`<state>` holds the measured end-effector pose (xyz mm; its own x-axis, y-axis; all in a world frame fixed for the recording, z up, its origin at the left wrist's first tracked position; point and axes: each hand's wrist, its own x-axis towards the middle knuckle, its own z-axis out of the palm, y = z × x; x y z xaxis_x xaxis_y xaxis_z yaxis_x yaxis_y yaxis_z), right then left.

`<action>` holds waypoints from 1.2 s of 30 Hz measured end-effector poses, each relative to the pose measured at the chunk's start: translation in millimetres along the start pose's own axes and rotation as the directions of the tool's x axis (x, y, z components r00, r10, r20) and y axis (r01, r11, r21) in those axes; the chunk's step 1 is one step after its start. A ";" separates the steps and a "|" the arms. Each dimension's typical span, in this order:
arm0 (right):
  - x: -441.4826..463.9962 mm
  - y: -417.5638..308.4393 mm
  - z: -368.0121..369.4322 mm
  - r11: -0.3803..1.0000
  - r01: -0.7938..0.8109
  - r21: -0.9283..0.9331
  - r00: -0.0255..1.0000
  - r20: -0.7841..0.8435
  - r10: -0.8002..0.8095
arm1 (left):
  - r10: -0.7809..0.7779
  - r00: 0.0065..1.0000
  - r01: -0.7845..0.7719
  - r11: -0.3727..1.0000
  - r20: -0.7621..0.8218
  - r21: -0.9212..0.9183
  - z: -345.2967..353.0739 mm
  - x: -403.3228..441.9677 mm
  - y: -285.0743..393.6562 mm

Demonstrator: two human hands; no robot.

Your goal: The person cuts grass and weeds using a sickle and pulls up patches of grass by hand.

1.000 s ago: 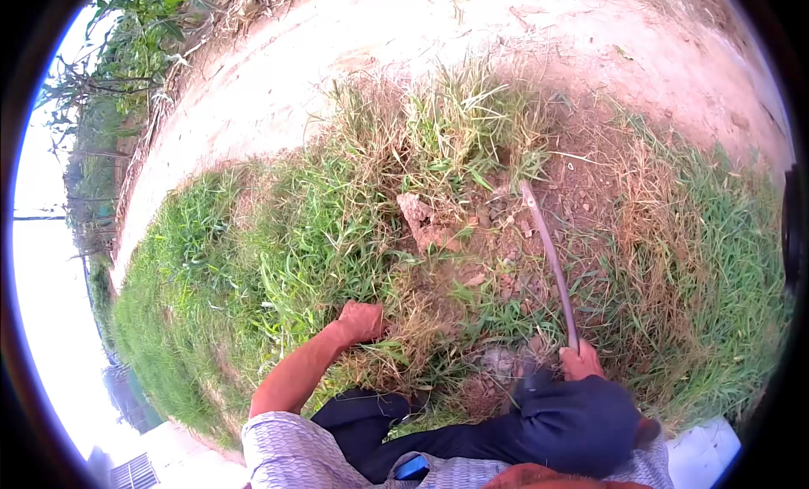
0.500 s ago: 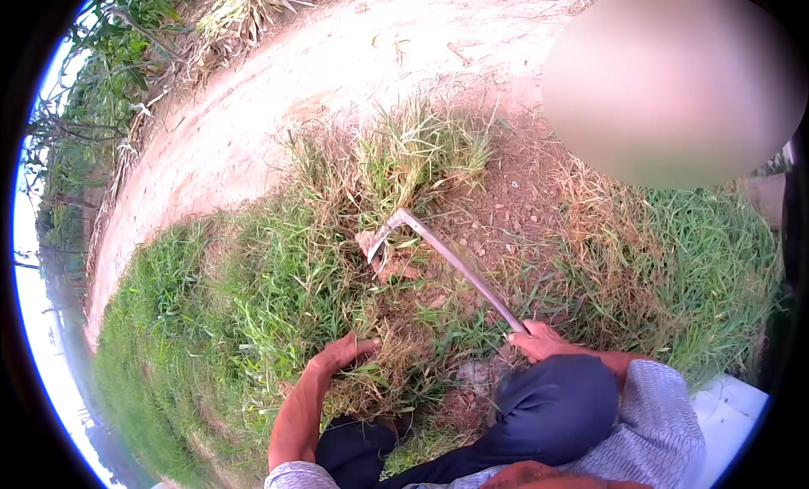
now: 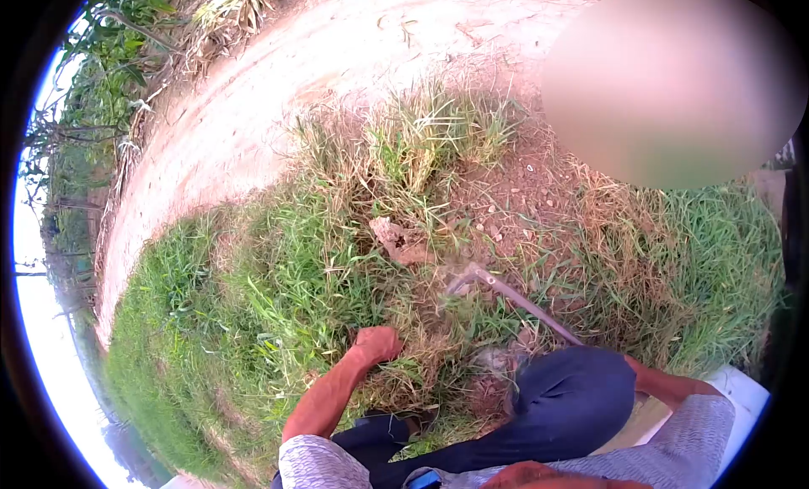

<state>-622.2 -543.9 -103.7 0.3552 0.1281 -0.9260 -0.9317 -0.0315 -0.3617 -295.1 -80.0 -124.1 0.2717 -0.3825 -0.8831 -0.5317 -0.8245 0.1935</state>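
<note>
My left hand (image 3: 378,344) is closed at a clump of dry and green grass (image 3: 425,346) low in the middle. Whether blades are inside its fingers is too small to tell. A sickle with a long brown handle (image 3: 531,307) slants from the clump's right side down to my raised knee. Its blade (image 3: 459,280) is blurred and points left, low over the grass. My right hand is hidden behind the knee; only the forearm (image 3: 666,384) shows. A pinkish clod (image 3: 396,239) lies above my left hand.
Tall tufts of grass (image 3: 421,143) stand beyond the clod, at the edge of a pale dirt path (image 3: 253,110). Dry cut grass (image 3: 624,253) lies to the right. My dark-trousered knee (image 3: 573,396) is bent in front. A blurred oval covers the upper right.
The sickle has come back toward me and right, away from the clod. My left hand, its fingers spread half a second ago, has closed and shifted right. My right hand has dropped behind the knee.
</note>
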 end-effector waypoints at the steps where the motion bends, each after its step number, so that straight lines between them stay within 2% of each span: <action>1: -9.9 10.4 3.1 0.998 0.006 -0.067 1.000 -0.019 -0.007 | 0.041 0.999 -0.041 0.999 -0.015 0.031 2.0 -0.3 -1.8; 2: -7.8 7.6 12.6 0.990 0.021 -0.140 0.999 -0.027 -0.025 | 0.075 0.997 -0.073 0.995 -0.030 0.060 3.0 -1.8 -4.9; 4: 5.4 -44.3 46.0 0.957 0.057 -0.284 0.997 -0.041 -0.071 | 0.064 0.998 -0.063 0.994 -0.005 0.091 3.7 -0.2 -7.1; 6: 24.9 -111.3 79.0 0.829 0.017 -0.559 0.998 -0.046 -0.052 | 0.056 0.998 -0.058 0.990 0.016 0.130 1.6 0.9 -9.7; 9: 32.9 -105.2 96.1 0.780 0.021 -0.626 0.999 0.035 0.001 | 0.126 0.992 -0.123 0.978 -0.004 0.169 5.2 -1.9 -21.5; 10: 2.7 -98.3 91.1 0.806 0.018 -0.592 1.000 0.031 0.000 | 0.145 0.989 -0.142 0.974 -0.005 0.177 7.7 -0.6 -26.6; 12: -40.0 -82.9 84.6 0.836 0.001 -0.548 1.000 -0.012 -0.009 | 0.297 0.954 -0.296 0.929 0.031 0.222 -0.8 4.5 -27.9; 14: -56.3 -65.0 111.0 0.820 0.183 -0.542 0.978 0.016 -0.207 | 0.371 0.926 -0.376 0.879 0.076 0.291 -2.8 2.9 -29.6; 15: -56.2 -67.2 118.9 0.824 0.182 -0.537 0.976 -0.002 -0.217 | 0.375 0.924 -0.378 0.878 0.069 0.292 -3.4 3.3 -35.6; 17: -60.9 -103.4 140.0 0.820 -0.018 -0.573 0.995 -0.088 -0.040 | 0.368 0.924 -0.382 0.871 0.106 0.309 -5.9 0.1 -43.4; 18: -55.2 -121.6 153.5 0.828 -0.026 -0.560 0.994 -0.104 -0.039 | 0.381 0.918 -0.396 0.861 0.111 0.321 -6.4 0.3 -46.6; 20: -43.3 -146.8 177.0 0.842 -0.220 -0.492 0.970 -0.204 0.134 | 0.447 0.887 -0.459 0.823 0.117 0.335 -9.3 4.1 -49.4; 21: -41.5 -137.7 186.8 0.771 -0.193 -0.607 0.959 -0.282 0.018 | 0.461 0.880 -0.470 0.809 0.116 0.353 -8.0 11.8 -56.2; 23: -61.5 -69.5 186.6 0.776 -0.133 -0.617 0.963 -0.265 -0.045 | 0.568 0.817 -0.564 0.749 0.101 0.349 5.7 25.4 -76.5; 24: -69.5 -57.2 191.7 0.776 -0.073 -0.627 0.964 -0.244 -0.107 | 0.573 0.814 -0.566 0.744 0.099 0.355 5.3 21.9 -78.6; 25: -70.8 -43.7 198.8 0.780 -0.082 -0.620 0.962 -0.255 -0.101 | 0.605 0.793 -0.590 0.730 0.075 0.346 7.6 19.6 -76.7; 27: -83.9 -45.5 225.4 0.821 -0.253 -0.512 0.900 -0.437 0.004 | 0.623 0.780 -0.594 0.712 0.053 0.375 7.1 12.8 -73.5; 28: -84.9 -54.2 226.9 0.822 -0.247 -0.513 0.901 -0.434 0.000 | 0.619 0.783 -0.590 0.714 0.054 0.377 13.8 12.9 -77.1; 30: -80.0 -75.5 225.0 0.813 -0.366 -0.454 0.901 -0.390 0.188 | 0.643 0.761 -0.576 0.731 -0.086 0.366 28.2 8.3 -91.3; 32: -63.8 -73.7 211.0 0.874 -0.363 -0.322 0.920 -0.272 0.282 | 0.646 0.751 -0.572 0.741 -0.140 0.352 38.9 6.8 -92.7; 35: -39.0 -138.9 243.9 0.859 -0.382 -0.340 0.905 -0.324 0.275 | 0.593 0.791 -0.517 0.780 -0.151 0.353 55.2 3.0 -95.1; 36: -29.1 -158.4 260.2 0.878 -0.371 -0.302 0.889 -0.388 0.242 | 0.586 0.784 -0.504 0.792 -0.202 0.344 57.6 2.1 -96.6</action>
<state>-504.6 -284.7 8.7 0.1198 -0.2788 -0.9528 -0.9273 -0.3744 -0.0070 -289.4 22.8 -169.3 0.0636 -0.8679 -0.4926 -0.8340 -0.3173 0.4514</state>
